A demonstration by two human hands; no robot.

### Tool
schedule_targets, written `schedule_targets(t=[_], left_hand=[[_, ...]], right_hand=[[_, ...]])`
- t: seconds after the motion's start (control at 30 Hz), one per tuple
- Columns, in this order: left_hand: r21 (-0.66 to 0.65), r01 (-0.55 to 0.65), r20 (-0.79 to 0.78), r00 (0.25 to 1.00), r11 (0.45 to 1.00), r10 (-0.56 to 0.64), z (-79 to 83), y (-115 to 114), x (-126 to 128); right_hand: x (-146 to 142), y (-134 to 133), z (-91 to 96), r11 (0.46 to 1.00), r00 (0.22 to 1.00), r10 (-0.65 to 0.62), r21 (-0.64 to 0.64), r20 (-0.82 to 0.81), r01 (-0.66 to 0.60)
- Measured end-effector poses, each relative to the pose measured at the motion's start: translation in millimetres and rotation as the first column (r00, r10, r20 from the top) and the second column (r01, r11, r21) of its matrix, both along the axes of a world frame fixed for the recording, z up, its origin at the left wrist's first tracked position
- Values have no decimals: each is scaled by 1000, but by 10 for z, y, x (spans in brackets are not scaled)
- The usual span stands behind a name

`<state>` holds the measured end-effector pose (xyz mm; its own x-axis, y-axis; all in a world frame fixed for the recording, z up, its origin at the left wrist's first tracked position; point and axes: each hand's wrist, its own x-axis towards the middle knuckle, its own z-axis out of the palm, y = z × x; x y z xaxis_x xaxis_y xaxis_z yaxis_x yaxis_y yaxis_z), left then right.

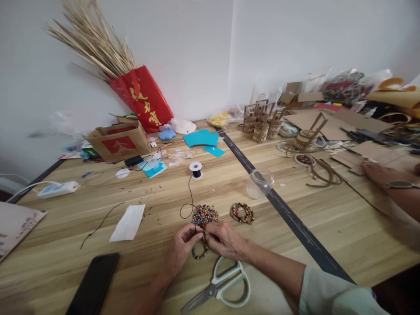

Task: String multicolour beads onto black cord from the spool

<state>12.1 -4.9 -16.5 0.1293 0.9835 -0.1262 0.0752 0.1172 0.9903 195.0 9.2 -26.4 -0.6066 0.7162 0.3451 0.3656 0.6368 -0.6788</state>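
Between my two hands hangs a small loop of colourful beads (199, 255), a beaded bracelet. My left hand (183, 247) pinches the dark cord at its top between thumb and index finger. Close against it, my right hand (227, 240) is closed with its fingertips at the same spot, partly hiding the cord. Just beyond my fingers lies a pile of loose multicoloured beads (205, 214). To its right rests a coiled beaded bracelet (242, 213). A spool of black cord (196, 169) stands farther back, its cord trailing toward the pile. Scissors (226, 284) with pale green handles lie below my hands.
A phone (93, 284), white paper (127, 223) and a power strip (59, 189) lie on the left. A clear plastic jar (260, 183) stands right of centre. Small woven baskets (260, 131) are behind it. Another person's hand (380, 173) rests on cardboard at the right.
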Motion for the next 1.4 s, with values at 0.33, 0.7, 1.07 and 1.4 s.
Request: schedule_targets(t=[0.33,0.7,1.07,1.4], left_hand=[[-33,42,-5,999,999,-43,-18,37,-44],[12,31,0,1000,999,-31,-15,14,-27],[287,69,-353,935,956,38,53,-57,-46],[254,53,-218,976,966,4,68,-57,8]], right_hand=[[-8,-6,29,1000,999,-8,5,-38,8],[-2,-28,47,998,994,-4,-66,-109,-3],[5,-15,75,999,994,36,1,-100,-36],[9,-9,40,991,999,50,121,20,-52]])
